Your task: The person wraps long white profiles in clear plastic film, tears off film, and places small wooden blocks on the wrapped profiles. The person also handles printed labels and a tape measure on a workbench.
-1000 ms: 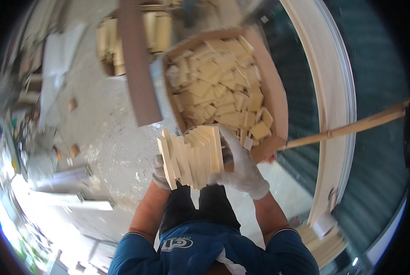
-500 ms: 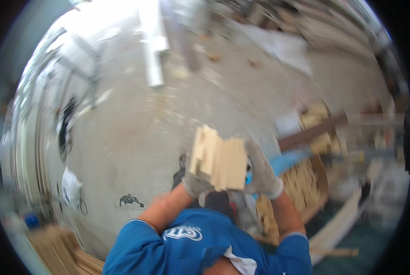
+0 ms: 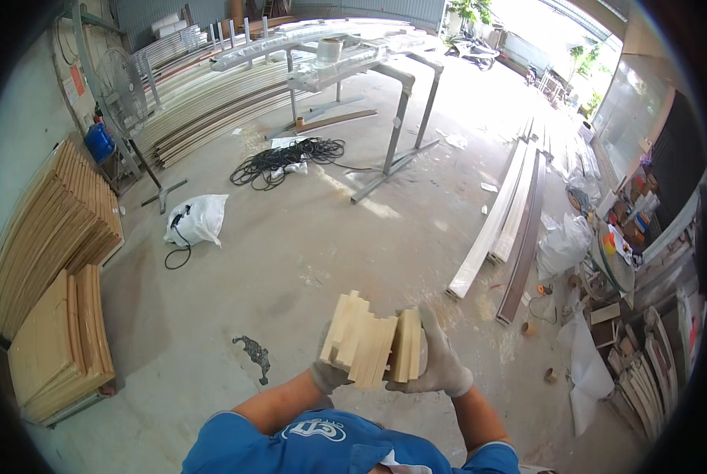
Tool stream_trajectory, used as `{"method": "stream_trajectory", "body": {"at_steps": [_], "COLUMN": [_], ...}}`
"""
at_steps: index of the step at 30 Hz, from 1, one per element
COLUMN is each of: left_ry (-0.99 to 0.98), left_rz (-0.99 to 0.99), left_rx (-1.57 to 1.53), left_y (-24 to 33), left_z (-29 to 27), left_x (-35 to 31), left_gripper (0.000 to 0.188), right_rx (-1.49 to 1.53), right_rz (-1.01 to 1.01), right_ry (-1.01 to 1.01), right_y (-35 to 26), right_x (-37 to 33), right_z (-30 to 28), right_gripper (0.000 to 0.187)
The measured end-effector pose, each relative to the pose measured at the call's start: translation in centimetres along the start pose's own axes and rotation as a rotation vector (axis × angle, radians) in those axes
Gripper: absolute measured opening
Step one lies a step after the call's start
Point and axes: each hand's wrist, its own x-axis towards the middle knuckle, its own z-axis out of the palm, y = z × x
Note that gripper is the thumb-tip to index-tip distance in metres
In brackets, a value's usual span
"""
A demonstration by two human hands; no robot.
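Note:
A bundle of short pale wooden strips [image 3: 363,336] is held upright in front of my body, its top ends uneven. My gloved left hand [image 3: 327,374] closes on its left side, the fingers mostly hidden behind the wood. On the other side my gloved right hand [image 3: 442,362] grips a smaller group of strips [image 3: 406,345], with the thumb along the edge. A narrow gap shows between the two groups. Both gloves are light grey.
Stacks of wooden boards [image 3: 53,229] stand at the left, near a white sack [image 3: 199,220] and a coil of black cable [image 3: 286,162]. A metal stand [image 3: 397,118] rises ahead. Long white and brown profiles [image 3: 519,237] lie right, beside curved offcuts [image 3: 646,379].
My view has swung round to the left, and the heap of wooden pieces at my right has left the picture. The bundle now shows a gap near my right hand.

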Motion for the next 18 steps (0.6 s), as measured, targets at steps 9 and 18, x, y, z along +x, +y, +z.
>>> {"method": "stream_trajectory", "body": {"at_steps": [9, 18], "left_ry": [-0.205, -0.08], "left_rz": [0.255, 0.583], "left_rx": [-0.419, -0.208], "left_y": [22.1, 43.6], "left_z": [-4.7, -12.2], "left_x": [8.4, 29.0], "left_gripper": [0.095, 0.104], "right_rx": [-0.339, -0.877], "right_rz": [-0.145, -0.39], "right_ry": [-0.184, -0.284], "right_y": [8.9, 20.0], "right_x": [27.4, 59.4], "right_z": [-7.6, -26.5], "right_gripper": [0.123, 0.112]}}
